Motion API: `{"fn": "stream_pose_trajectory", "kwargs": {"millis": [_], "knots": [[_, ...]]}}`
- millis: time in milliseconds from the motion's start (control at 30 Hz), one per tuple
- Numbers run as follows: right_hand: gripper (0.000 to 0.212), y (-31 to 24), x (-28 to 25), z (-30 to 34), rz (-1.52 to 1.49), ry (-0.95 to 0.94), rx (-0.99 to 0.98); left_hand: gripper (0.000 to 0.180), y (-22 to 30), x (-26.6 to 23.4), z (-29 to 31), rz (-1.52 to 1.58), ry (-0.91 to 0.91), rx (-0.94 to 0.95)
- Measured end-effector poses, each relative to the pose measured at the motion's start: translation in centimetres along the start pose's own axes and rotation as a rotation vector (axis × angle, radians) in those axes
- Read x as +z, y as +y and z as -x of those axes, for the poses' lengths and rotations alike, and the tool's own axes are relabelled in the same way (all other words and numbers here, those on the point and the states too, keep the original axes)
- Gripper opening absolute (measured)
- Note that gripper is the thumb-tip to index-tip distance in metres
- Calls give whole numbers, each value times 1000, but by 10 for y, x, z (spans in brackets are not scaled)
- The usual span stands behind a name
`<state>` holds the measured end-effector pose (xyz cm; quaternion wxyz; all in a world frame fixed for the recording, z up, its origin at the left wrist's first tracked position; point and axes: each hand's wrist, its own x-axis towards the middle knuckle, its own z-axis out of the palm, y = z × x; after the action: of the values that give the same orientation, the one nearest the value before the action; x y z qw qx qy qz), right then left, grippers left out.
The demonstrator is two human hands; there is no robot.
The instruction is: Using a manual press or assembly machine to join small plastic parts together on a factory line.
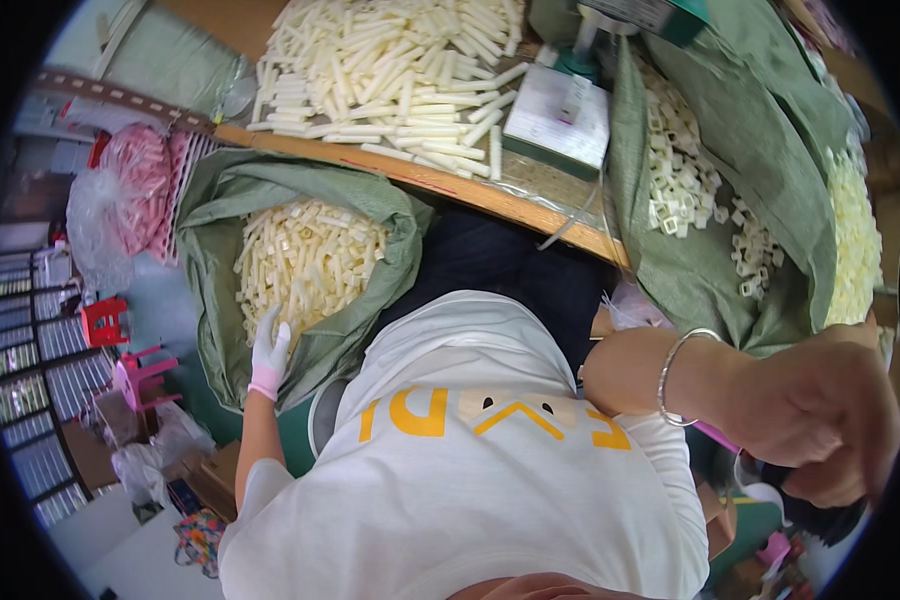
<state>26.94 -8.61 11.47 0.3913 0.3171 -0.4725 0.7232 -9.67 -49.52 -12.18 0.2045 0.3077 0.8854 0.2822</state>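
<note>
My left hand (269, 358), in a white glove with a pink cuff, hangs over the near rim of a green woven sack (205, 215). Its fingers are stretched out and apart. Inside the sack lies a heap of cream-coloured plastic tubes (315, 250), right by the fingertips. My right hand (830, 415) is bare, with a silver bangle on the wrist, and is raised close to the camera at the far right. Its fingers curl inward; whatever they may hold is hidden.
A wood-edged bench (430, 180) carries a pile of similar tubes (390, 65) and a green press-like machine (558, 115) with a metal plate. Another green sack (635, 200) at the right holds small white square pieces (678, 165). Pink stool (142, 375) at left.
</note>
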Motion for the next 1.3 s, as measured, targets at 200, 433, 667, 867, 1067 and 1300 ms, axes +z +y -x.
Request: {"fn": "stream_pose_trajectory", "kwargs": {"millis": [200,433,667,867,1067,1300], "knots": [[37,24,-3,-12,-296,-116,86,51,29,7,72,-180,-173,-125],[40,34,14,-14,-546,-215,145,36,-23,39,29,849,545,-499],[43,75,25,-30,-675,-252,117,35,-31,-8,16,1369,613,-455],[25,252,-46,62,587,-26,1250,38,-113,-25,64,105,677,-603],[40,305,-82,123,1004,-263,1351,40,-217,15,110,-136,561,-1212],[78,402,-14,139,1401,-674,1048,41,-215,27,105,-553,409,-604]]}}
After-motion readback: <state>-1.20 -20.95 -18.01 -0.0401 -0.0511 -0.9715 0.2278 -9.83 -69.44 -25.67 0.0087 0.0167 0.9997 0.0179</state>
